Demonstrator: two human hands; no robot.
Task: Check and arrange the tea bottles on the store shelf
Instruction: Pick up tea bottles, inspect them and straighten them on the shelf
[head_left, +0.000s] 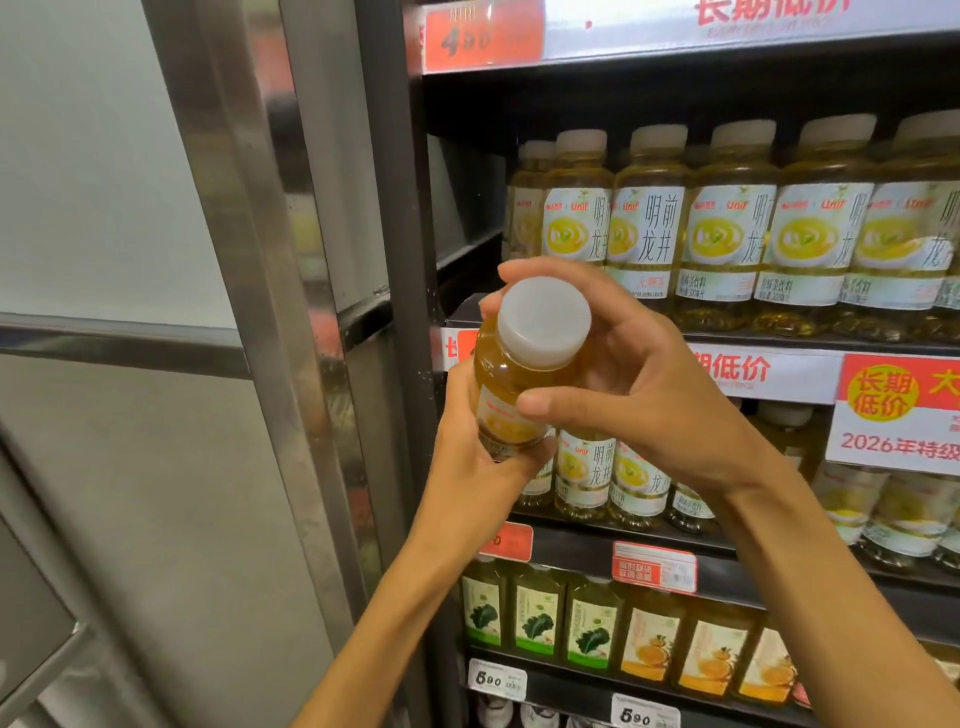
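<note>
One bottle off the shelf, held up for checking

Both hands held a single tea bottle (511, 384) in front of the shelf's left end, tilted so its cap (544, 321) faced the camera. The left hand (480, 462) wrapped the lower body with fingers curled round the label, while the right hand (639, 379) gripped the neck and shoulder, fingertips (524, 271) arching over the far side of the cap and thumb pressed across the front.

The step looked like inspection, and doing it well probably meant keeping the lower hand firm as an anchor, letting the upper hand turn the bottle, and reading the cap and label before returning it label-forward into the gap at the left of the upper row (727, 234).

The bottle appeared to be clear plastic, round with a rounded shoulder, full of pale golden liquid. Its wide cap was matte, off-white and flat-topped. The paper-like label was white with a yellow motif; its print was too blurred to read. Shelved bottles matched it, standing upright and touching side by side on dark metal shelving (597, 551) fronted by glossy red-and-white price strips (753, 371). A brushed steel frame (270, 218) stood to the left.
</note>
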